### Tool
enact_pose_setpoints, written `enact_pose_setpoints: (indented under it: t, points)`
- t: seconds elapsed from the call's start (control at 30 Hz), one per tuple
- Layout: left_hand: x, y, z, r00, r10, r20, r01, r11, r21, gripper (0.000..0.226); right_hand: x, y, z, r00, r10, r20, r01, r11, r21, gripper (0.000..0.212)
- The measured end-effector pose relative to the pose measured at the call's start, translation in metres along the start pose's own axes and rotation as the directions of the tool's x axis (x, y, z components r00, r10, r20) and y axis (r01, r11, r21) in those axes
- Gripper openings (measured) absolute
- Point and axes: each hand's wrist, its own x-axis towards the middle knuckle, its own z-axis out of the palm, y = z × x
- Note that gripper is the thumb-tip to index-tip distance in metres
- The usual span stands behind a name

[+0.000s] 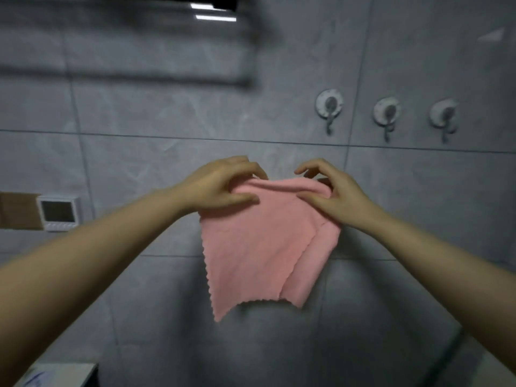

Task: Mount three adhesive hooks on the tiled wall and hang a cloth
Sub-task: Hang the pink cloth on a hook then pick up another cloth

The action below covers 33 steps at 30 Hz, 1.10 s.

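Left hand (pixel 220 184) and right hand (pixel 332 191) each pinched top edge of pink cloth (pixel 262 247), grip closed on fabric, cloth hanging folded before tiled wall (pixel 167 115). Three hooks (pixel 387 112) stuck in row on wall, above and right of cloth, bare.

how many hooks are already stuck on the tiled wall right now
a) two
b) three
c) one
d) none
b, three round-backed hooks sit in a row on the tiled wall: left hook, middle hook, right hook, all bare, while the left hand and right hand hold the pink cloth below them.
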Motion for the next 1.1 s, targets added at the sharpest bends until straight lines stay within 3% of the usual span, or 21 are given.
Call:
enact_pose_setpoints:
  t: [0.13, 0.3, 0.43, 0.6, 0.77, 1.0, 1.1]
  points:
    - [0.037, 0.024, 0.007, 0.99, 0.077, -0.121, -0.075, 0.997, 0.023, 0.036, -0.014, 0.008, -0.046, 0.977, -0.184, -0.109, 0.159, 0.966, -0.205, 0.01]
    - [0.069, 0.043, 0.013, 0.96, 0.118, -0.255, -0.113, 0.993, 0.032, 0.027, -0.024, 0.023, -0.088, 0.935, -0.339, -0.1, 0.272, 0.871, -0.408, 0.02]
    - [0.099, 0.042, 0.015, 0.936, -0.029, -0.35, 0.056, 0.996, 0.068, 0.017, 0.002, 0.045, -0.108, 0.941, -0.315, -0.121, 0.225, 0.854, -0.469, 0.023]
    - [0.147, 0.032, -0.001, 0.826, -0.214, -0.522, 0.258, 0.966, 0.011, 0.016, 0.055, 0.055, -0.122, 0.934, -0.273, -0.232, 0.126, 0.856, -0.501, 0.01]
    - [0.185, 0.024, -0.005, 0.761, -0.397, -0.513, 0.444, 0.896, -0.035, 0.016, 0.091, 0.064, -0.12, 0.962, -0.206, -0.18, 0.054, 0.787, -0.614, 0.013]
    - [0.191, 0.014, 0.011, 0.785, -0.454, -0.421, 0.501, 0.865, 0.002, 0.014, 0.096, 0.077, -0.11, 0.98, -0.129, -0.151, -0.011, 0.723, -0.69, 0.013]
    - [0.186, 0.011, 0.021, 0.758, -0.519, -0.396, 0.542, 0.838, -0.061, 0.011, 0.096, 0.08, -0.097, 0.988, -0.11, -0.107, -0.001, 0.696, -0.718, 0.013]
